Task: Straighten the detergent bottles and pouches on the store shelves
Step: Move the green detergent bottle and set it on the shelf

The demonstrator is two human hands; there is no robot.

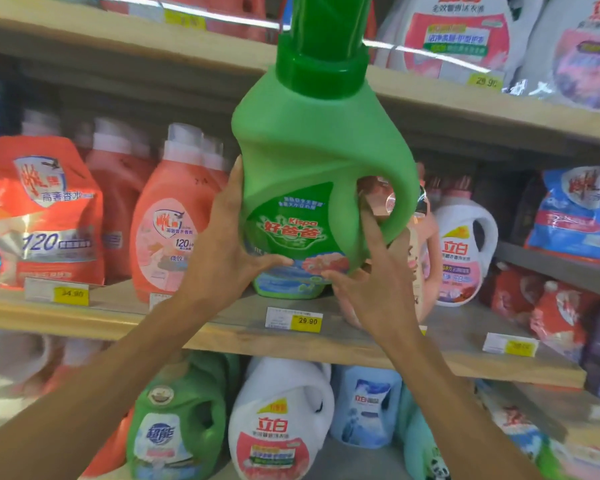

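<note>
A large green detergent bottle point(305, 161) with a green cap and a handle on its right side stands at the middle shelf's point(243, 327) front, label facing me. My left hand point(226, 244) grips its lower left side, thumb across the label. My right hand point(371, 278) holds the lower right, fingers reaching up by the handle. An orange-red pouch point(45, 213) and a coral bottle point(174, 216) stand to the left. A white bottle point(465, 251) stands to the right.
Yellow price tags point(307, 321) line the shelf edge. The upper shelf holds white and pink pouches point(458, 32). The lower shelf holds a green bottle point(177, 424), a white bottle point(278, 420) and a pale blue one point(368, 407). A blue pouch point(575, 213) and red pouches sit at right.
</note>
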